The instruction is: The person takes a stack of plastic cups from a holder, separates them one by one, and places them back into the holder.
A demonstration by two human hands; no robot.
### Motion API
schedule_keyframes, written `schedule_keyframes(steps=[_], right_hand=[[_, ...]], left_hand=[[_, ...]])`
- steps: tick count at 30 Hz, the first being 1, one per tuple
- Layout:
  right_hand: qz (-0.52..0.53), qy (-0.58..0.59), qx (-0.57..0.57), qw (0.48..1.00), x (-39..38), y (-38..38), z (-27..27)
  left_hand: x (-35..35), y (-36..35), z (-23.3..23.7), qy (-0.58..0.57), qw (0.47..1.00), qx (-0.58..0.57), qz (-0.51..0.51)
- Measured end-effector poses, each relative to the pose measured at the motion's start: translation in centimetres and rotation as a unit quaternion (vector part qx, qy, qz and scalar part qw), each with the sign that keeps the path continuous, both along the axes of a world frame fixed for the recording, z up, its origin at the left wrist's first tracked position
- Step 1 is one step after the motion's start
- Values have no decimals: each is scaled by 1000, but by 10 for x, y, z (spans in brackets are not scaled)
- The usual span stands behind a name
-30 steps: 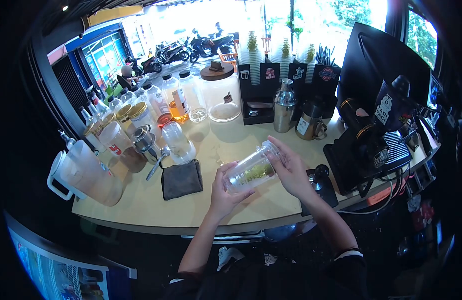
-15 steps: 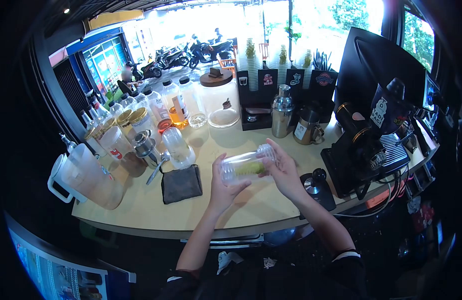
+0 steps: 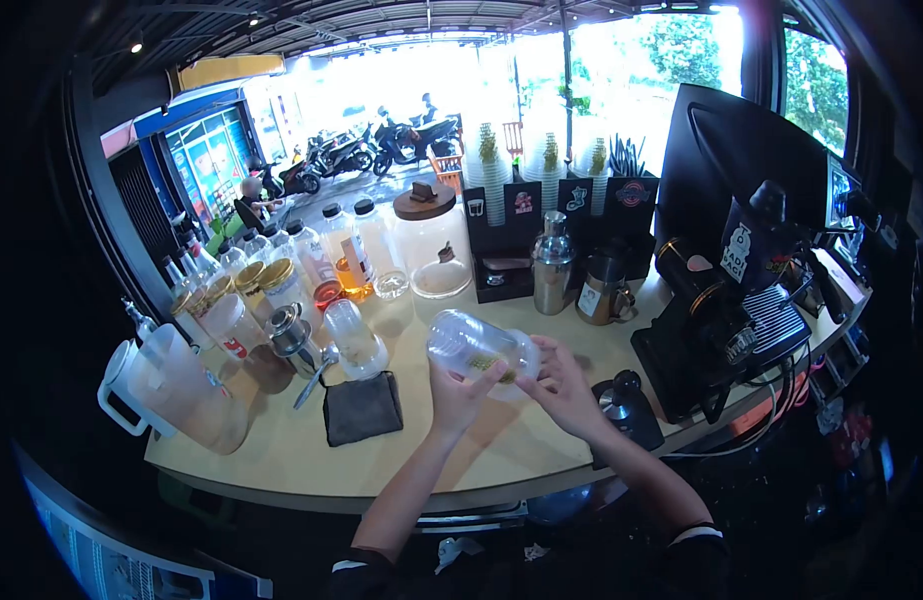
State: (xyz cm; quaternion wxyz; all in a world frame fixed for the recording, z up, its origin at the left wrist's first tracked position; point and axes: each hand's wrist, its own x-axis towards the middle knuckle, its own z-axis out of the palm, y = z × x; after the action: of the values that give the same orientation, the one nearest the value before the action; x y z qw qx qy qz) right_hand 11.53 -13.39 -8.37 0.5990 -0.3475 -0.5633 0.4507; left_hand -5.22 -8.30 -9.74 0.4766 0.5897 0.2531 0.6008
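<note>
A clear plastic jar (image 3: 462,338) with a green-gold print is held tilted above the counter, its broad end up to the left. My left hand (image 3: 460,395) grips the jar's lower left side, thumb across the front. The fingers of my right hand (image 3: 564,385) are closed on its right end. Left of the hands lies a dark folded cloth (image 3: 364,408). A second clear jar (image 3: 355,342) stands behind the cloth, with a spoon (image 3: 316,380) and a metal drip filter (image 3: 291,330) beside it.
Pitchers (image 3: 177,390) and bottles (image 3: 354,255) line the left side. A wooden-lidded jar (image 3: 440,255), a cup rack (image 3: 507,240), a shaker (image 3: 553,265) and a metal pitcher (image 3: 604,290) stand behind. At right are a tamper (image 3: 622,392) and a coffee machine (image 3: 694,330). A person (image 3: 252,205) sits outside.
The jar has turned in my hands, its broad left end now raised and the print facing lower. The camera view has tipped upward.
</note>
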Motion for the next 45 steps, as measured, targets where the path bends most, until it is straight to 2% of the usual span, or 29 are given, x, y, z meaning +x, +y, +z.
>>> schedule_keyframes(steps=[1, 2, 3, 4, 5, 6, 8, 10, 12, 14, 15, 16, 18, 20, 22, 23, 24, 25, 30, 32, 33, 37, 41, 45], right_hand=[[-58, -218, 6, 974, 9, -2, 15], [-115, -425, 11, 898, 14, -3, 28], [-120, -425, 14, 897, 16, -2, 38], [-125, -389, 81, 909, 17, -1, 46], [-129, -352, 149, 915, 18, 0, 52], [-133, -352, 151, 914, 15, 2, 58], [-143, -381, 220, 887, 3, 8, 66], [-156, -376, 197, 892, 1, 18, 70], [-167, -339, 246, 893, 7, 39, 77], [-184, -346, 263, 882, 19, 64, 98], [-209, -324, 284, 878, 26, 80, 114], [-234, -301, 305, 873, 33, 96, 132], [-227, -242, 223, 916, 49, 124, 177], [-298, -259, 272, 877, 70, 173, 208], [-355, -261, 408, 800, 93, 229, 231], [-370, -262, 401, 796, 100, 249, 242], [-385, -261, 395, 792, 103, 265, 251], [-373, -256, 393, 800, 107, 277, 257], [-342, -316, 390, 794, 120, 324, 266], [-242, -342, 320, 850, 124, 328, 267], [-204, -330, 317, 865, 128, 339, 264], [-158, -339, 313, 873, 141, 356, 247], [-150, -354, 257, 887, 142, 353, 232], [-128, -350, 275, 886, 147, 359, 224]], left_hand=[[-1, 6, 1, 2, 999, 41, 27], [0, 11, 2, 3, 995, 82, 54], [2, 12, 9, 2, 995, 84, 59], [4, 13, 14, 1, 995, 88, 56], [6, 14, 18, 73, 987, 127, 64], [8, 14, 24, 145, 973, 166, 72], [18, 13, 39, 182, 963, 188, 64], [28, 19, 49, 209, 942, 241, 100], [35, 32, 64, 192, 952, 224, 83], [37, 54, 79, 212, 936, 266, 88], [36, 73, 83, 239, 914, 302, 128], [37, 80, 96, 227, 923, 286, 119], [40, 111, 107, 215, 928, 270, 142], [42, 143, 114, 243, 917, 268, 166], [42, 181, 110, 276, 885, 316, 202], [42, 196, 106, 274, 884, 321, 202], [41, 209, 101, 309, 859, 339, 226], [40, 215, 100, 345, 831, 356, 251], [40, 231, 94, 416, 804, 342, 250], [40, 232, 94, 432, 792, 361, 237], [40, 232, 94, 434, 791, 360, 237], [37, 233, 93, 440, 794, 352, 227], [37, 234, 92, 429, 801, 353, 222], [39, 233, 91, 419, 803, 359, 224]])
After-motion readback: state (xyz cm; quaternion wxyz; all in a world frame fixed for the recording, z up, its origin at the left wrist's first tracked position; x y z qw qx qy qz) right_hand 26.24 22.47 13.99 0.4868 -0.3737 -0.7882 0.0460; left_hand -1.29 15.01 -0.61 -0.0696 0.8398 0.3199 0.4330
